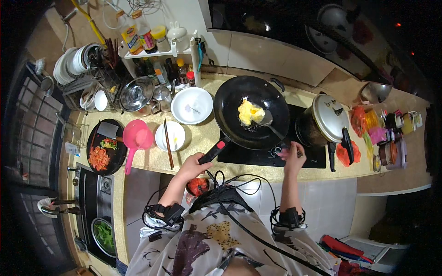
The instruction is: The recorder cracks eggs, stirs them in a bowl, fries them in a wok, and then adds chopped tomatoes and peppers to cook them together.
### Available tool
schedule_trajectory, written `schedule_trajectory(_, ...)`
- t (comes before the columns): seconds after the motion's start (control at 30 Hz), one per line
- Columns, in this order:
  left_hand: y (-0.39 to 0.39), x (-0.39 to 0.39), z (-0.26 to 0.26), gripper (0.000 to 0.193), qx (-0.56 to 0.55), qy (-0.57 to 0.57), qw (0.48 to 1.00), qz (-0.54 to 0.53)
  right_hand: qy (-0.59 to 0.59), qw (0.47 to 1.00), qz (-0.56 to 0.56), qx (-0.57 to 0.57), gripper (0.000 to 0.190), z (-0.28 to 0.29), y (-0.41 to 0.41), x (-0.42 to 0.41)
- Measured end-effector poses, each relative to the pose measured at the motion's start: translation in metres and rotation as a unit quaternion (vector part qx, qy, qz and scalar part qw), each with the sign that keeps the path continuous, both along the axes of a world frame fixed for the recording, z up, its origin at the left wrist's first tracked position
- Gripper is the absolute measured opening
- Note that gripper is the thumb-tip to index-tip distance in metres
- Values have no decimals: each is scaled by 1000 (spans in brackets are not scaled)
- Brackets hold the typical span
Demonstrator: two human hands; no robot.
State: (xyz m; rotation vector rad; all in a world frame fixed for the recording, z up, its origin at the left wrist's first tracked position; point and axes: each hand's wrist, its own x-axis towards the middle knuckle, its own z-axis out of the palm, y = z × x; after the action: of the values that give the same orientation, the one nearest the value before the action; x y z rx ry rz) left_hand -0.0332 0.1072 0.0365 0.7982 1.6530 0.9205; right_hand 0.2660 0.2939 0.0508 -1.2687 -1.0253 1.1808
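Observation:
A black wok (231, 124) stands on the cooktop (310, 160), tipped slightly or bent by the lens. My left hand (194, 166) is closed around its black handle (213, 151). Yellow egg (246, 112) lies in the wok's middle. The metal head of a spatula (266, 118) touches the egg's right side. My right hand (294, 155) grips the spatula's dark handle near the wok's front right rim; the fingers partly hide it. Left of the wok, brown chopsticks (168, 145) rest across a white bowl (179, 132) with a little yellow residue.
A large white bowl (192, 103) stands left of the wok, a pressure cooker (328, 117) at its right. Further left are a pink ladle (138, 134) and a black board (117, 155) with a cleaver (107, 130) and chopped food. Black cables (241, 176) loop between my arms.

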Motion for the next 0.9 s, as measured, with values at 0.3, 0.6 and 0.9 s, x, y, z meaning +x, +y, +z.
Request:
schedule_trajectory(0.3, -4, -3, -10, 29, -16, -19, 1000, 14, 63, 997, 28, 21, 20, -8, -8, -39)
schedule_trajectory(0.6, -3, -1, 2, 29, -13, -19, 1000, 10, -260, 908, 194, 265, 13, 35, -24, -47)
schedule_trajectory(0.9, 3, 3, 4, 25, -12, -31, 999, -11, -299, 902, 148, 273, 11, 31, -30, -24)
